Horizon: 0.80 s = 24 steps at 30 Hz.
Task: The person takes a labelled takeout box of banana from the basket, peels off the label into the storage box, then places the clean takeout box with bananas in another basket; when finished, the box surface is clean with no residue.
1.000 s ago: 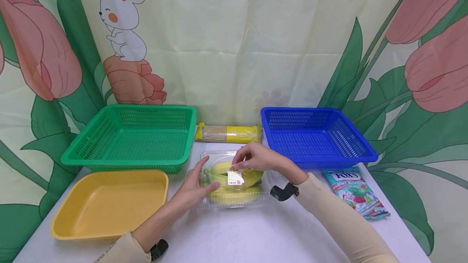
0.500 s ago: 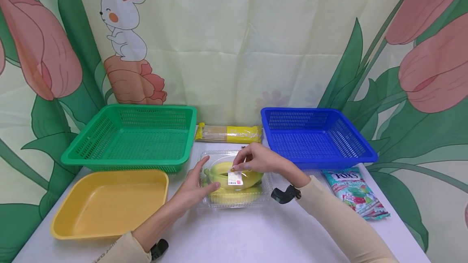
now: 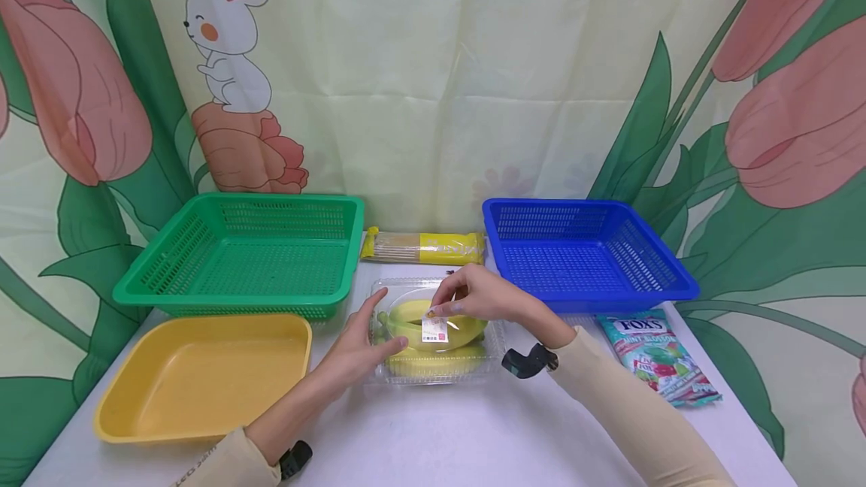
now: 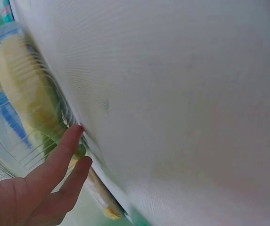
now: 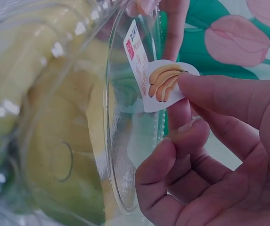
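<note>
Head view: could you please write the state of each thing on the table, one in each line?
Plastic container: upright, closed
Bananas: inside it, yellow and partly green
Label: on its top, one end lifted, pinched by the right hand
Green basket: upright, open-topped
Blue basket: upright, open-topped
Yellow tub: upright, open-topped
Yellow packet: lying flat
Fox's bag: lying flat

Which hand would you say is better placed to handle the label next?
Probably the right hand: it pinches the label at its banana-printed end, while the left hand lies at the left side of the box.
</note>
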{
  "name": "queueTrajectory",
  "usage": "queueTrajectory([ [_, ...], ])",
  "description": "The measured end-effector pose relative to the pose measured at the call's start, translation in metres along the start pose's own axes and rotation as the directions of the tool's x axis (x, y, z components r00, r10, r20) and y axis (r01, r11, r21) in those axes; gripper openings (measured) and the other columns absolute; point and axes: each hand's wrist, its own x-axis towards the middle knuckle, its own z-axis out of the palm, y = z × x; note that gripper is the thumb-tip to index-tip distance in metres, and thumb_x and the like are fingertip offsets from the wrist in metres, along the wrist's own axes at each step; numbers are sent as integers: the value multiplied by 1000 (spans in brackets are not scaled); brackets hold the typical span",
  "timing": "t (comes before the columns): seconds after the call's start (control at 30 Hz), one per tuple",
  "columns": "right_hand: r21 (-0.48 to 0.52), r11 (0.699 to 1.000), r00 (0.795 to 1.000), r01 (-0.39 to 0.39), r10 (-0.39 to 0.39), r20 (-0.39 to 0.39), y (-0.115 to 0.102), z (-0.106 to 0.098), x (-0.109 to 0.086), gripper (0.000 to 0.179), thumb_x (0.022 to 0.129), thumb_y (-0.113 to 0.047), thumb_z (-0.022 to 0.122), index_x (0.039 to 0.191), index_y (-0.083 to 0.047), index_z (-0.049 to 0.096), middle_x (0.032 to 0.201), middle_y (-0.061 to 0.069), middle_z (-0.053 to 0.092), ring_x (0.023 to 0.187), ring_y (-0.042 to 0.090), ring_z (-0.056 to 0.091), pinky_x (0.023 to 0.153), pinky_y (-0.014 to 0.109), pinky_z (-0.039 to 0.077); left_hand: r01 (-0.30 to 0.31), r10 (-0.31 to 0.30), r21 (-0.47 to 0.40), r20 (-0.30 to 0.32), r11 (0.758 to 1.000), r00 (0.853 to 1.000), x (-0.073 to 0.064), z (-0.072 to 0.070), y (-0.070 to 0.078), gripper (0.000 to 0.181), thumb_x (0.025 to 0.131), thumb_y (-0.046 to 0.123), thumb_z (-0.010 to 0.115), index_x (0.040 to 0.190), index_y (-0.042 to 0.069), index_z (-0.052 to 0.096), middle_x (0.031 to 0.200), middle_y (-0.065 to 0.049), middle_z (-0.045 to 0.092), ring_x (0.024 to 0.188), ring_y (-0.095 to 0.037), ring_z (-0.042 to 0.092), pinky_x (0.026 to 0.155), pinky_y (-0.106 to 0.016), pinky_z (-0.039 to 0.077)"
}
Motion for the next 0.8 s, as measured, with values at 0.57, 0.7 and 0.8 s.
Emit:
queueTrajectory([
  [0.57,12,1000,1000,-6,6,-4,-1,2,-3,7,96,-14,78,100,-14,83,94,-2,78,84,12,65,76,22,55,-26,26,-3,-8,1000,1000,0,0,-1,92,94,26,80,169,29,26,174,-18,29,160,-47,27,124,-76,29],
  [0.7,13,1000,1000,-18,18,-9,-2,3,-4,7,96,-14,78,101,-14,83,94,-2,78,85,12,64,77,23,55,-25,25,-2,-11,1000,1000,-1,1,-1,92,94,26,80,169,28,26,174,-18,29,160,-48,27,124,-76,29],
  [0.8,19,1000,1000,-25,25,-13,-3,3,-5,7,96,-14,78,101,-14,83,95,-2,78,86,13,64,77,23,55,-24,24,0,-15,1000,1000,0,1,-1,92,94,26,81,169,28,27,174,-18,29,160,-47,27,124,-76,29],
])
